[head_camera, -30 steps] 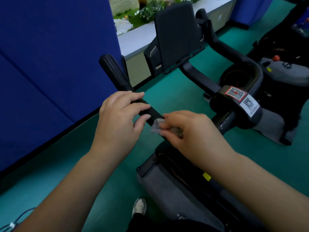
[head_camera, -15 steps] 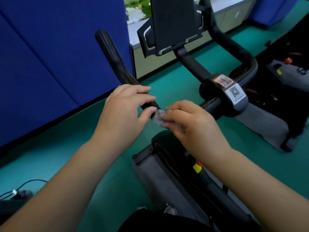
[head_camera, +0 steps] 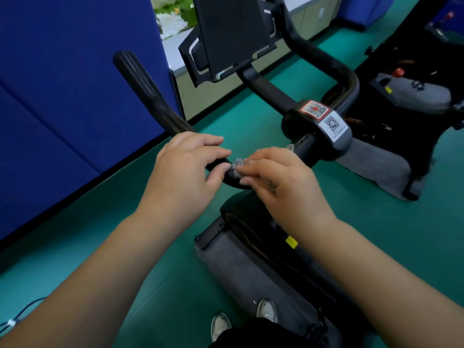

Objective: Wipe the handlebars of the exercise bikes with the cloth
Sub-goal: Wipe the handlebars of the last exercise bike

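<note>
The black handlebar (head_camera: 148,96) of the exercise bike rises from its central clamp (head_camera: 319,129) toward the upper left. My left hand (head_camera: 185,172) grips the bar where it bends, fingers over the top and thumb beneath. Just to its right, my right hand (head_camera: 276,182) holds a small grey cloth (head_camera: 239,164) against the same bar. Most of the cloth is hidden under my fingers; only a frayed edge shows between the two hands. The bar's right arm (head_camera: 324,61) curves up behind a black tablet holder (head_camera: 231,33).
A blue partition (head_camera: 70,101) stands close on the left. A second exercise bike (head_camera: 411,91) sits at the right. The bike's grey frame cover (head_camera: 246,272) and my shoes (head_camera: 221,325) are below. Green floor surrounds everything; a cable (head_camera: 15,320) lies at the bottom left.
Both hands kept their hold on the bar. The cloth shifted slightly along it toward my left hand, and the view moved a little closer to the bike.
</note>
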